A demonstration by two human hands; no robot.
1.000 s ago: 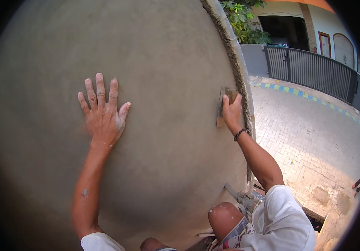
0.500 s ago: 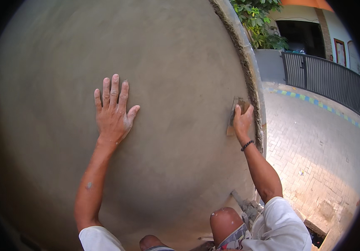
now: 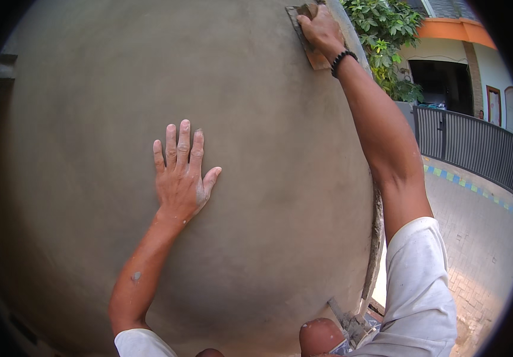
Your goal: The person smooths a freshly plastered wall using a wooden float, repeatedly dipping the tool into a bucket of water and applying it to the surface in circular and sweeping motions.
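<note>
In front of me stands a wall of smooth grey plaster (image 3: 268,196). My left hand (image 3: 180,181) lies flat against its middle, fingers stretched and thumb out, holding nothing. High up by the right edge, my right hand (image 3: 323,34) grips a plastering trowel (image 3: 317,58). The flat rectangular blade rests against the plaster, and my fingers hide most of the handle. A dark beaded bracelet (image 3: 341,62) circles that wrist.
The wall's rough right edge (image 3: 377,229) drops to paved ground (image 3: 471,232). Leafy branches (image 3: 387,50) and a grey gate (image 3: 476,140) stand beyond. My knee (image 3: 320,336) is at the bottom, beside a mortar-covered tool (image 3: 341,312).
My right hand has carried the trowel upward along the wall's right edge, and that arm is now stretched out. The left hand stays flat on the plaster while the view has shifted.
</note>
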